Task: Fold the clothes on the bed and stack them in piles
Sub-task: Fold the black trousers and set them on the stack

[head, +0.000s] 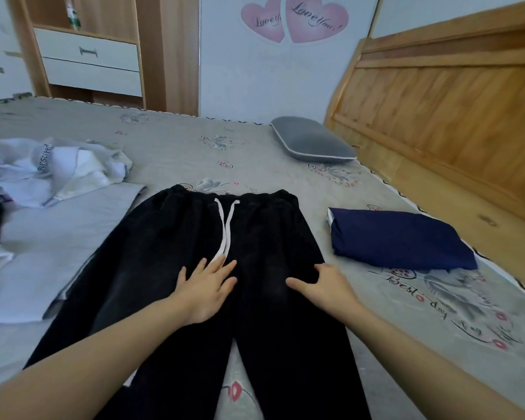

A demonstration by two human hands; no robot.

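**Black trousers flat under my palms, ready for the first fold**

Head view, the only 1 I have: my left hand (205,291) lies flat on the black trousers (255,268), fingers straight and spread, the fingertips touching the end of the white drawstring (225,228). My right hand (325,286) rests on the right leg near its outer edge, thumb stretched out flat toward my left hand; the other fingers bend over at the edge, and I cannot tell if they have pinched cloth or just press on it. Neither hand has lifted anything.

The trousers are spread waistband-away on the bed (170,153), waist just beyond my fingertips, the 2 legs running back under my forearms toward me. To the right of my right hand, close by, sits a folded navy garment (400,237), likely the start of a pile. Well off to the left of my left hand is a loose heap of pale clothes (52,171), not yet folded. Beyond my right hand lies a grey pillow (312,140).

My read on handling: thick, soft, floppy fabric with some weight, so it will sag and not hold a crease unless pressed. It looks matte, unlikely to slip. I would take the outer seam at hip and lower leg, bring 1 leg over the other, and tuck the drawstring in so it doesn't trail.
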